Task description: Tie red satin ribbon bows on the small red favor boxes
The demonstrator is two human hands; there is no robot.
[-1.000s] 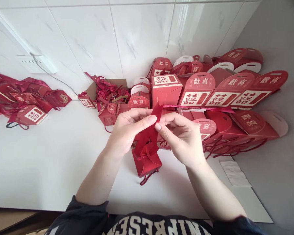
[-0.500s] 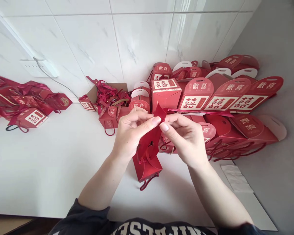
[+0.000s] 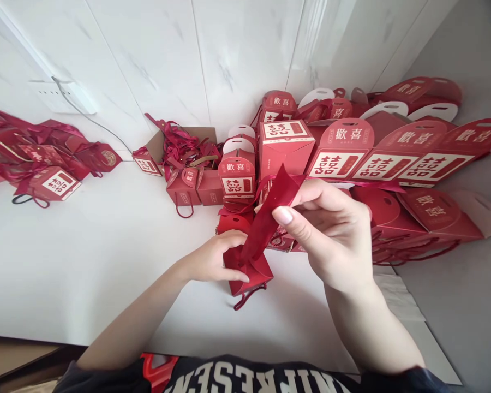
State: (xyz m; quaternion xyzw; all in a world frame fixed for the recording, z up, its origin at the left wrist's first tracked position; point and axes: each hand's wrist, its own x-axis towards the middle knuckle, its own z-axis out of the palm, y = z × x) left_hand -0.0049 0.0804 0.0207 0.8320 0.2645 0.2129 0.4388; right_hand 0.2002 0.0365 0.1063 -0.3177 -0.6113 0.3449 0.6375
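Note:
A small red gift box (image 3: 251, 273) with a cord handle stands on the white table (image 3: 85, 262) in front of me. My left hand (image 3: 213, 262) grips its left side, fingers curled round it. My right hand (image 3: 331, 232) is raised above and to the right of the box and pinches a dark red ribbon (image 3: 270, 215) between thumb and fingers. The ribbon runs taut and slanted from the box top up to my right hand.
Many red gift boxes (image 3: 372, 158) with white labels are stacked at the back right against the tiled wall. A brown carton of red ribbons (image 3: 184, 150) sits at the back centre. More red bags (image 3: 41, 164) lie at the far left. A white tissue (image 3: 396, 297) lies at right.
My left hand has let go of the ribbon and dropped down onto the box. My right hand has pulled the ribbon up and to the right.

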